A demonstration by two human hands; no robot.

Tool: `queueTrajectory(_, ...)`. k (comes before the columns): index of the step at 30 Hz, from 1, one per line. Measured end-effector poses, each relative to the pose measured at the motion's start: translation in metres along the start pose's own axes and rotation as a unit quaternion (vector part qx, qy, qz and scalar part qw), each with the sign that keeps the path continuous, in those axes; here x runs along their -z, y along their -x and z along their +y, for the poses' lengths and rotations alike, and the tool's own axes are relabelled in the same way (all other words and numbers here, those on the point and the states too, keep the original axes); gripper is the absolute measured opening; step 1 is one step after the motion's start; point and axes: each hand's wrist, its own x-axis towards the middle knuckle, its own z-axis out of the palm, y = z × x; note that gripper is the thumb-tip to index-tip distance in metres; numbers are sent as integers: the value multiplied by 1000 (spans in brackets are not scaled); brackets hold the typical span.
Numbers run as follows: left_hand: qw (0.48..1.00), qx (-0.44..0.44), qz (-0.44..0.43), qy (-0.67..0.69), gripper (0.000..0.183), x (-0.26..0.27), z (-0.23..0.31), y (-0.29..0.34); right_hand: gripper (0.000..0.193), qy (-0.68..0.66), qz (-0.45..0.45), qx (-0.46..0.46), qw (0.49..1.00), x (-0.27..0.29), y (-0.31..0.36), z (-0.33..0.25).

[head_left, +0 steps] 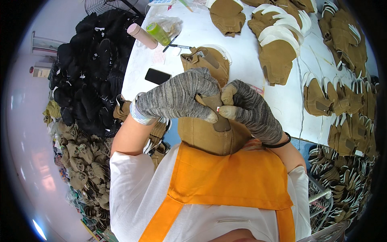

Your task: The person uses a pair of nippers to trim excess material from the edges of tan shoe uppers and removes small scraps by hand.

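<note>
A brown fabric cap (pixel 201 133) with stitched seams and a darker rounded patch is held up close in front of my chest. My left hand (pixel 181 94), in a grey knitted glove, grips its upper edge with thumb and fingers closed. My right hand (pixel 250 109), gloved alike with worn tan fingertips, pinches the cap beside the patch. A tiny red-and-white bit (pixel 218 109) shows at the right thumb tip; I cannot tell whether it is a tag. Just beyond my hands another brown cap (pixel 211 62) with a white curved edge lies on the table.
The white table (pixel 246 52) bears a dark phone (pixel 157 76), a pink bottle (pixel 142 36), a green cup (pixel 158 34), a pen (pixel 180 46) and stacked brown caps (pixel 276 60). A black heap (pixel 90 72) and brown pieces (pixel 86 161) lie left. More caps (pixel 342 97) line the right.
</note>
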Motion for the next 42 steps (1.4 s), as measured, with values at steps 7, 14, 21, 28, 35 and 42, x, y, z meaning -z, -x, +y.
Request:
queueTrajectory(7,999,39,-13,8,40,0,4,-2,23,-47,-34,0,998,3,-8,8)
queueTrajectory(14,998,48,-33,12,39,2,1,-4,24,-138,-83,-41,986,9,-15,1)
queueTrajectory(21,997,55,-36,46,44,-2,-6,-6,28,153,21,36,987,1,-13,8)
queueTrajectory(28,998,40,-39,0,45,3,-9,-3,35,22,19,10,1000,2,-17,13)
queueTrajectory(35,996,70,-46,40,41,12,-1,3,39,-66,-30,2,997,12,-13,24)
queueTrajectory(42,995,70,-44,60,37,9,-6,5,29,-42,-7,23,999,16,-10,28)
